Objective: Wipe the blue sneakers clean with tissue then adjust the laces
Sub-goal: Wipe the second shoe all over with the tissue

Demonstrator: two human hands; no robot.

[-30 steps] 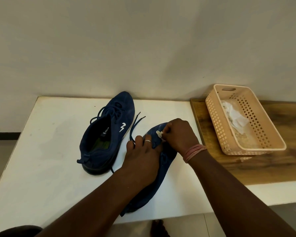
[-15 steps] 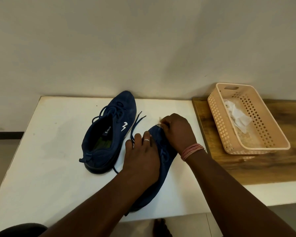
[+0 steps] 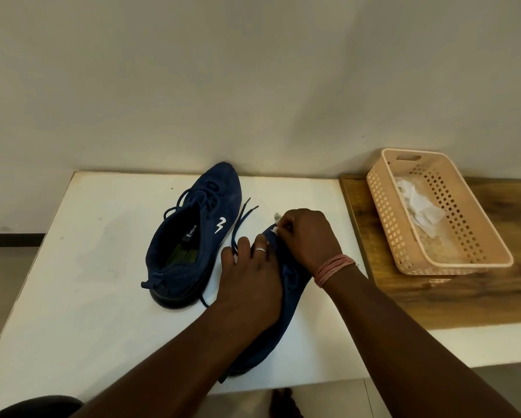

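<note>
Two blue sneakers lie on a white table [image 3: 81,297]. The left sneaker [image 3: 193,236] stands upright with its laces loose and a white logo on its side. The right sneaker [image 3: 286,303] is mostly hidden under my hands. My left hand [image 3: 250,282] grips its middle from above, a ring on one finger. At the toe, my right hand [image 3: 304,236] pinches a small white tissue [image 3: 276,226] against the shoe. Loose lace ends [image 3: 242,217] trail between the two shoes.
A peach plastic basket [image 3: 383,206] with crumpled white tissues [image 3: 419,209] sits on a wooden board [image 3: 494,294] at the right. A wall rises right behind the table. The table's front edge is close below my forearms.
My right hand has slid the tissue along the toe of the right sneaker, toward its tip. My left hand keeps its hold on the shoe. The left sneaker has not moved.
</note>
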